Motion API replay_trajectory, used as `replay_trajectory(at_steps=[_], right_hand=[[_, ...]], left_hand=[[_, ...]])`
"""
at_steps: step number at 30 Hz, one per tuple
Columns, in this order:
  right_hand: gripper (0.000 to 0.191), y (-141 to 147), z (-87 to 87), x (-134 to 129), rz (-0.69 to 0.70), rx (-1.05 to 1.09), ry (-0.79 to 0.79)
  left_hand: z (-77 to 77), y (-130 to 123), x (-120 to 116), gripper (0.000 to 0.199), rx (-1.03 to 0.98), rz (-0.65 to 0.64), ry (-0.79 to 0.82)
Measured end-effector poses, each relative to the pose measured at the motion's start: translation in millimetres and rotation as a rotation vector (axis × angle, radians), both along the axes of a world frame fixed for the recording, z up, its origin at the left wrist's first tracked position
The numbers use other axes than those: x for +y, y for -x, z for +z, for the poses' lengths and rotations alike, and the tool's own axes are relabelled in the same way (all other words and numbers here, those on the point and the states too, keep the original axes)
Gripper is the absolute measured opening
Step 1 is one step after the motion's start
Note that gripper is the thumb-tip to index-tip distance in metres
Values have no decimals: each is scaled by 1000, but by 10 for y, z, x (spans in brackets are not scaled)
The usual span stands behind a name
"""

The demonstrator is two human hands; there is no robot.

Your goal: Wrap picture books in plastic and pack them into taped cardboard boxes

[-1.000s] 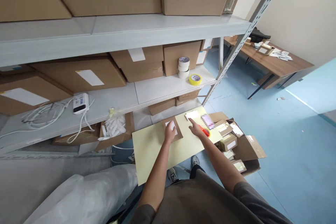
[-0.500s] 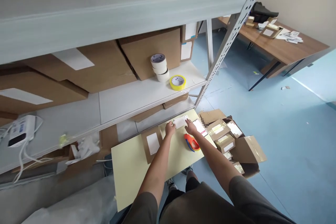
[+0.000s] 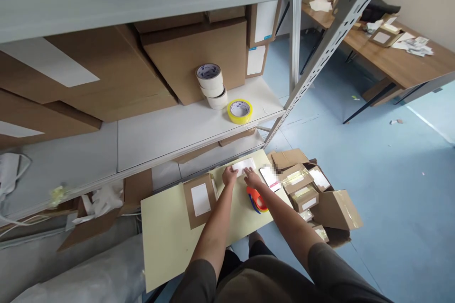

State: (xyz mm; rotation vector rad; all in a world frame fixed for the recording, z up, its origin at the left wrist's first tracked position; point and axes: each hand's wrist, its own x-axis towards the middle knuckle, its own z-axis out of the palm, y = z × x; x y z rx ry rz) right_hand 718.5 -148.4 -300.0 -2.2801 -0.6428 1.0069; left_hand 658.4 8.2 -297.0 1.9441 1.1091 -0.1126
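A white paper slip [image 3: 243, 165] lies at the far side of the pale yellow tabletop [image 3: 167, 241]. My left hand [image 3: 229, 176] pinches its left end between thumb and fingers. On the slip's lower edge rest the spread fingers of my right hand [image 3: 251, 178]. An orange and blue tape dispenser [image 3: 256, 200] sits just below my right wrist, partly covered by the forearm. Right of that hand is a phone-like white screen [image 3: 269, 177], partly blurred out. Left of my left forearm lies a flat brown cardboard piece [image 3: 190, 199] bearing a white label.
An open carton [image 3: 337, 208] full of small taped boxes stands right of the tabletop. Beyond it, a grey shelf [image 3: 159, 144] holds large cardboard boxes [image 3: 199, 61], stacked white tape rolls [image 3: 213, 86] and a yellow tape roll [image 3: 240, 111]. A brown desk [image 3: 405, 64] stands farther right.
My right hand has shifted left along the slip, from its right end toward its lower middle. My left hand keeps its hold. The view has moved nearer the shelf.
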Motion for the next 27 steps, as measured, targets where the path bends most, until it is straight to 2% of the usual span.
replay_trajectory(at_steps=[3, 7, 9, 12, 15, 19, 23, 27], right_hand=[[70, -59, 39, -45, -110, 23, -88], [69, -167, 99, -68, -377, 61, -165], [67, -222, 148, -58, -453, 116, -240], [54, -295, 273, -54, -469, 248, -410], [49, -347, 456, -123, -475, 360, -533], [49, -387, 708, -332, -525, 354, -601], [51, -411, 879, -543, -555, 356, -611], [51, -439, 954, -675, -534, 330, -591]], left_hand=[[33, 21, 30, 46, -38, -35, 6], [142, 102, 93, 41, -164, -146, 98], [247, 155, 142, 40, -223, -211, 146], [472, 219, 243, 41, -275, -317, 98], [731, 227, 356, 39, -341, -430, 12], [984, 113, 461, 26, -378, -509, 140], [1077, -63, 497, 25, -271, -572, 270], [1066, -174, 481, 27, -185, -650, 386]])
